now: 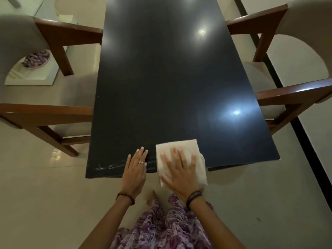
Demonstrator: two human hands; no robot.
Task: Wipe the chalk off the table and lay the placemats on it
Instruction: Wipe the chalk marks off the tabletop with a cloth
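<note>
Both hands lie flat at the near end of the bench (161, 78), fingers straight and pointing away from the person. From the head view, the right hand (179, 169) presses down on a folded pale cloth (177, 146), fingers spread across it; nothing is curled round the cloth, it is simply pinned under the palm. The cloth sits on the near edge, its back part hanging a little over the edge toward the person. The left hand (135, 168) rests bare on the dark top just beside the cloth, released and holding nothing, with a ring on one finger.

The chalk (109, 166) that remains shows as a thin whitish smear running along the near edge, from the near left corner toward the left hand. Its long axis lies left to right, parallel to that edge. So it lies to the left of both hands, and the left hand stands between it and the cloth. The left hand is the nearer one, touching or almost touching the smear's right end, but the cloth is under the right.

By my reading, the wipe must travel leftward along the edge, and the left hand will need to lift out of the path first. The rest of the top looks dark and glossy, with light glare only. No placemats are in view, so that part is not yet begun.
</note>
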